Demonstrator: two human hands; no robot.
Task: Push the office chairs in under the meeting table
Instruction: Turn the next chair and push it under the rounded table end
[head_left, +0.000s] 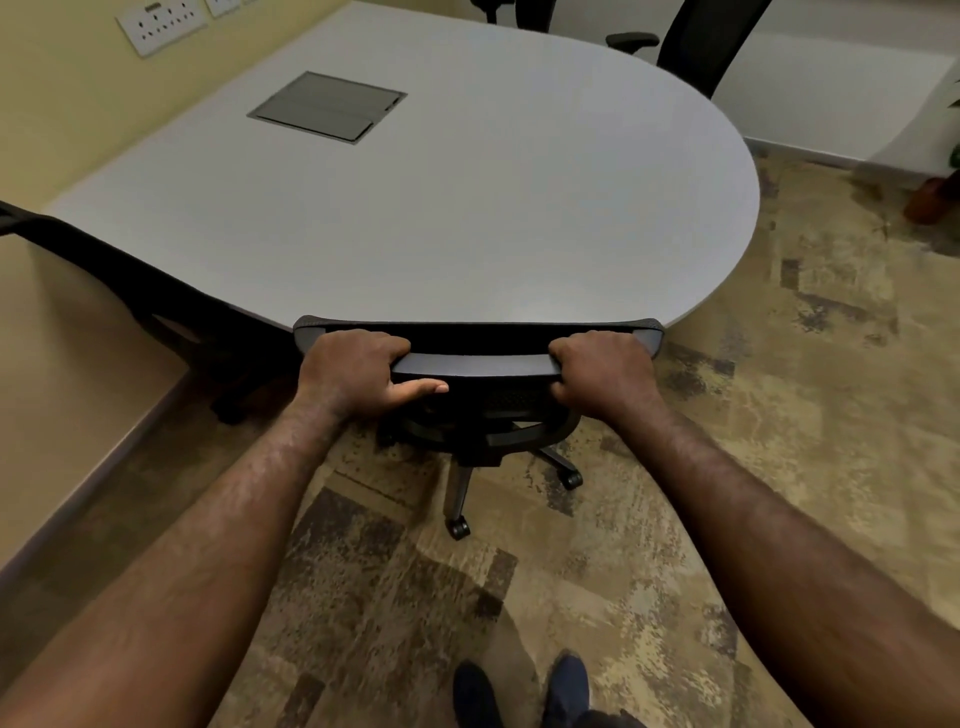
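With left hand (358, 371) and right hand (602, 370) clenched on the chair back (472, 364), push evenly, straight ahead under the table (467, 208).

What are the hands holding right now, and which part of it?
Both hands grip the office chair by the top edge of its backrest: left hand near the left end, right hand near the right, at the meeting table.

My shoes (522, 693) stand on a patterned brown carpet (727, 467). On it rest the grey meeting table (467, 208), with a flush metal cable hatch (327, 106), and the castors of black office chairs (511, 452).
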